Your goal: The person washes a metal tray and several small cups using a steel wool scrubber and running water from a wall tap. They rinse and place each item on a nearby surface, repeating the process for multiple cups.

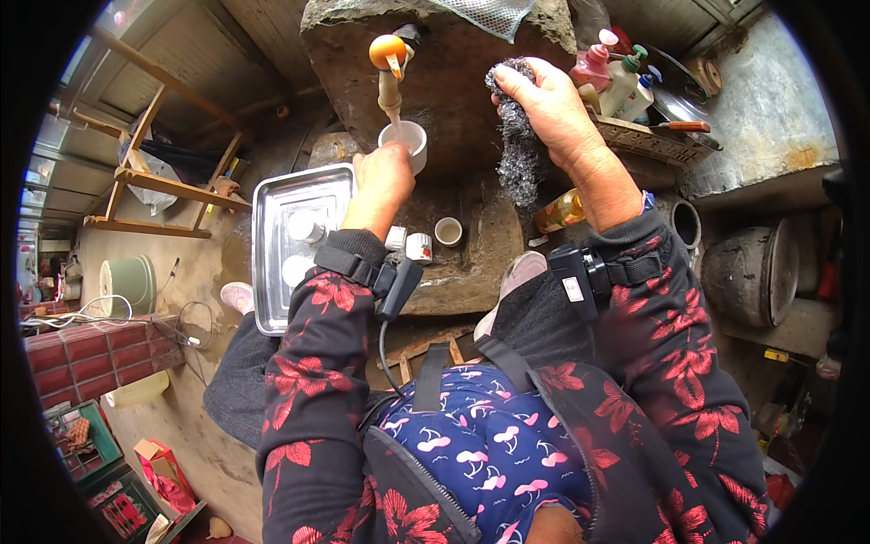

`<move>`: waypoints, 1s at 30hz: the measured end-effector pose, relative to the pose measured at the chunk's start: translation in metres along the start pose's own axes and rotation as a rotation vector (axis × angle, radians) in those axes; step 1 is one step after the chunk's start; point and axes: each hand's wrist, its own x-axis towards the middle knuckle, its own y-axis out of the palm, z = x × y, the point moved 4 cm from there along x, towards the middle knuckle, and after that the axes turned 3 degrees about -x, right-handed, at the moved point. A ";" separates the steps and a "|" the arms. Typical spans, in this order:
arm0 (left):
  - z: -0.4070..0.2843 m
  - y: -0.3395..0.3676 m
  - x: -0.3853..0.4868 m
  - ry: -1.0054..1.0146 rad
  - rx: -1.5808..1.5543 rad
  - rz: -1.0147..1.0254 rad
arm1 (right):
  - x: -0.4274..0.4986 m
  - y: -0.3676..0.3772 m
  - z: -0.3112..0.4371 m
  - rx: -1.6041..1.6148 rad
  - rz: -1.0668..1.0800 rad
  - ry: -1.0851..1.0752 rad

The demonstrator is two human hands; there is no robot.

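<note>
My left hand (385,178) grips a white cup (420,151) under the tap (389,92) with the orange handle, and water runs into the cup. Raised to the right, my right hand (554,112) holds a dark, shiny scouring pad (518,153) that hangs down from my fingers. On the wet stone slab (476,272) below stand a small white cup (448,232), its opening upward, and a cup with a red floral print (419,249). Another small white cup (395,238) is partly hidden by my left sleeve. A metal tray (265,272) at the left carries white cups (306,226).
At the upper right, a plastic basket (646,143) stands near several pump bottles (620,81). A bottle of yellowish liquid (561,211) lies below my right wrist. A wooden frame (163,180) and a green bucket (128,285) are at the left, a large pot (747,272) at the right.
</note>
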 end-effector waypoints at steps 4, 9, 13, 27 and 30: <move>-0.003 0.002 0.005 0.078 0.149 -0.021 | 0.001 -0.001 -0.001 0.001 0.006 -0.025; 0.002 0.006 0.002 0.132 0.174 -0.097 | 0.001 -0.003 0.000 -0.058 -0.003 -0.052; 0.016 0.022 0.001 0.101 0.090 -0.069 | 0.000 -0.002 -0.001 0.000 0.017 -0.018; 0.016 0.120 -0.053 -0.426 -2.767 0.219 | 0.001 0.009 -0.007 0.096 0.069 0.039; 0.034 0.119 -0.074 -0.431 -2.787 0.150 | 0.001 0.012 -0.008 0.085 0.077 0.064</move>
